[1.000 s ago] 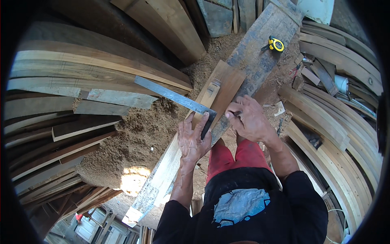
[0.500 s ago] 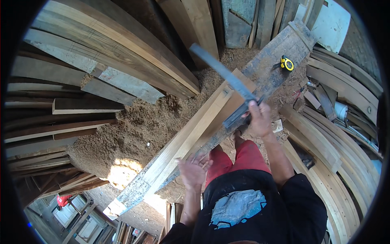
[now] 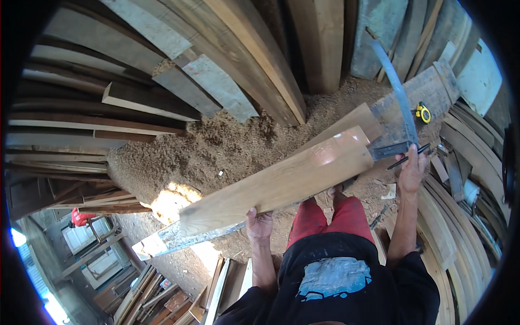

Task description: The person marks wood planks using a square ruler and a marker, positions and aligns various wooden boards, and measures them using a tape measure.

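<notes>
A long wooden board (image 3: 276,181) lies slanted across a worn bench plank (image 3: 428,81), its broad face showing. My left hand (image 3: 260,225) is closed on its near edge, thumb on top and fingers mostly hidden. At the board's right end, my right hand (image 3: 412,174) holds a try square with a long metal blade (image 3: 400,97) and a dark stock (image 3: 391,149). A thin dark pencil or pen (image 3: 400,162) is also in that hand. Behind the board, a second piece of wood (image 3: 355,123) sticks out.
A yellow tape measure (image 3: 423,113) rests on the bench plank's far part. Sawdust (image 3: 238,143) covers the ground beyond the board. Timber stacks stand at far left (image 3: 135,114) and right (image 3: 457,211). Loose offcuts (image 3: 146,292) lie at lower left.
My open left hand has closed on the board's near edge, and the board's broad face is now turned up. My right hand has moved right with the square. The whole view has shifted.
</notes>
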Tool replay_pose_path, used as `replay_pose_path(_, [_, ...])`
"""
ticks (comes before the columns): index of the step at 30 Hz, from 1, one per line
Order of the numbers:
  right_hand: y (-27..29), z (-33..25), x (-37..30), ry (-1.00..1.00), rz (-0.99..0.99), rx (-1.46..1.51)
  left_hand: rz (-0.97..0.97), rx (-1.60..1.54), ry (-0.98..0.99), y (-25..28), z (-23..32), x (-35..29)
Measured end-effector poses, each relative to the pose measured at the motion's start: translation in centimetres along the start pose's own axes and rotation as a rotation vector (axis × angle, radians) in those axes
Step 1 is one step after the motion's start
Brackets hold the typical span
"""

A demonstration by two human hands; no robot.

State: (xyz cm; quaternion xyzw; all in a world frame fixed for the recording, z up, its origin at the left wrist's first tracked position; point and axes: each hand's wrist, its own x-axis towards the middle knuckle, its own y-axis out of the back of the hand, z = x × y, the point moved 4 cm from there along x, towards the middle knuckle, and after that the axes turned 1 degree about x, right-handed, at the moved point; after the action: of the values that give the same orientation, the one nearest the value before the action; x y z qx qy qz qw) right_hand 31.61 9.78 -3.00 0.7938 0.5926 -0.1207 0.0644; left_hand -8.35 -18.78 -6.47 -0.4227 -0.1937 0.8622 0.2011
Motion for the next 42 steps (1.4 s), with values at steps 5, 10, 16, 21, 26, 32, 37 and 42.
replay_pose_path(5, [0.8, 1.1, 0.9, 0.011, -0.05, 0.007, -0.179, 0.257, -0.123, -2.0, 9.2, 2.9])
replay_pose_path(10, [-1.6, 0.1, -1.0, 0.013, -0.032, -0.018, -0.302, 0.426, -0.275, -6.6, 14.5, 3.7])
replay_pose_path(16, [-1.0, -0.8, -2.0, 0.007, -0.014, -0.031, -0.366, 0.553, -0.505, -11.6, 15.6, 4.4])
replay_pose_path(21, [2.4, 1.2, -2.4, 0.015, 0.069, -0.027, -0.474, 1.19, -0.42, -15.7, 12.3, 5.3])
replay_pose_path(26, [4.3, 1.4, -3.2, 0.006, 0.122, -0.093, -0.777, 1.358, 0.031, -14.1, 4.2, 8.7])
replay_pose_path(32, [6.2, 2.7, -4.3, 0.006, 0.136, -0.135, -0.837, 1.558, 0.125, -10.5, 0.5, 11.3])
replay_pose_path(37, [5.3, 3.1, -5.6, -0.032, 0.132, -0.142, -0.98, 2.435, -0.634, -13.5, -0.3, 10.2])
replay_pose_path(42, [2.8, 4.1, -6.4, -0.083, -0.005, -0.081, -0.992, 2.239, -0.636, -15.0, -4.0, 9.3])
